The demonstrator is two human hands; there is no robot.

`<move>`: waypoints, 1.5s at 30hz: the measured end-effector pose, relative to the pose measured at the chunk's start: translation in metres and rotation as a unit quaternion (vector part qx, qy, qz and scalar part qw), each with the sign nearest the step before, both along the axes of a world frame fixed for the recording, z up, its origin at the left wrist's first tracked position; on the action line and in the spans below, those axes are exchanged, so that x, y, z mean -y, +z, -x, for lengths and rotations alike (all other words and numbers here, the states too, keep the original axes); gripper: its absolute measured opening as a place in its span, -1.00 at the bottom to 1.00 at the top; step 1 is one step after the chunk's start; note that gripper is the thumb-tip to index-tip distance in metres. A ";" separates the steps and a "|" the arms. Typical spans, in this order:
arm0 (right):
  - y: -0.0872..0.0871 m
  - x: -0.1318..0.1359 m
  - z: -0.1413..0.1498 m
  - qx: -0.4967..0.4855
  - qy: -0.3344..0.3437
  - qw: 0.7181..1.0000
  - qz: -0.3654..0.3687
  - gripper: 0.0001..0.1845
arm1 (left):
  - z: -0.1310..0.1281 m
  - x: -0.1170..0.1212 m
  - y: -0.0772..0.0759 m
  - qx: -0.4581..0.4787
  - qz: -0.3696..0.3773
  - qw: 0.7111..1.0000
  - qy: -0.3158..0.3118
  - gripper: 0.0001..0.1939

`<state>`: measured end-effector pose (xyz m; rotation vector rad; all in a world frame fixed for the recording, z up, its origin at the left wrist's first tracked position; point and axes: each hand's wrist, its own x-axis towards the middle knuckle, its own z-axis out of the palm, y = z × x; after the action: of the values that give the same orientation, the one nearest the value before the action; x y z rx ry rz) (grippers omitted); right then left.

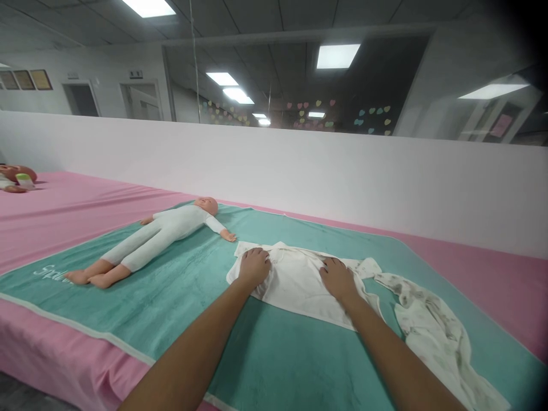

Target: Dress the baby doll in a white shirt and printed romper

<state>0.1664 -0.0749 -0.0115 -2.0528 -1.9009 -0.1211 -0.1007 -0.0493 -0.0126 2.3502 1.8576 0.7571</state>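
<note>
My left hand (254, 268) and my right hand (338, 278) lie flat on a folded white baby garment (297, 291), pressing it from above without gripping it. The garment rests on a teal towelling mat (201, 302). To the left of my left hand, a baby doll (160, 231) lies on its back on the mat in a white long-sleeved suit, its legs bare. Just right of my right hand, a crumpled white cloth with a grey print (432, 325) trails from the garment toward the mat's near right corner.
The mat lies on a long pink-covered table (81, 214) backed by a low white wall (299, 165). At the far left stand a second doll (17, 176) and a small green-capped item (24, 180). Glass with paper hearts (308, 108) rises behind the wall.
</note>
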 end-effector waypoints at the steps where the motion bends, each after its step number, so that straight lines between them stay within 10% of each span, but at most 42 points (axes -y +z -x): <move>1: 0.000 0.000 0.000 0.000 0.000 1.000 0.001 -0.66 | 0.000 0.000 0.000 0.000 0.001 1.000 0.000 -0.66; 45: -0.001 -0.001 0.000 0.011 0.007 1.000 0.008 -0.67 | 0.000 0.008 0.009 -0.027 0.030 0.999 -0.010 -0.63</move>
<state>0.1666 -0.0743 -0.0128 -2.0578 -1.9348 -0.1257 -0.1008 -0.0570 -0.0032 2.3699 1.8479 0.6330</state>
